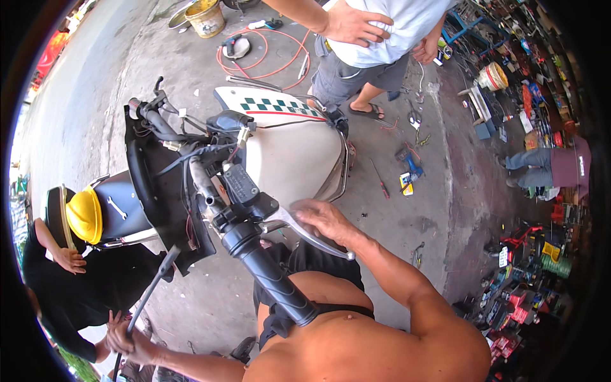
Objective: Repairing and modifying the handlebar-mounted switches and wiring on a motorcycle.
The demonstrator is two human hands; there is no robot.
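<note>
My left hand [132,342], at the lower left, is closed around a long dark rod [149,296]. The rod slants up to a thicker grey end, blurred by motion. My right hand [324,219] is beside the silver brake lever [309,237]; its fingers are smeared, and I cannot tell whether they touch it. That lever sits on a stripped scooter handlebar with a black rubber grip [270,280] and a dark fluid reservoir [240,183]. Loose wires and connectors [244,135] hang about the bar. Behind it stands the white body panel [286,159], with a checkered strip.
A person in black [95,290] is close to my left hand; another in grey shorts [359,73] stands beyond the scooter. A yellow helmet [84,215] and a wrench [117,209] rest at left. On the floor lie a screwdriver [382,181], a blue power tool [410,164] and an orange hose [264,32].
</note>
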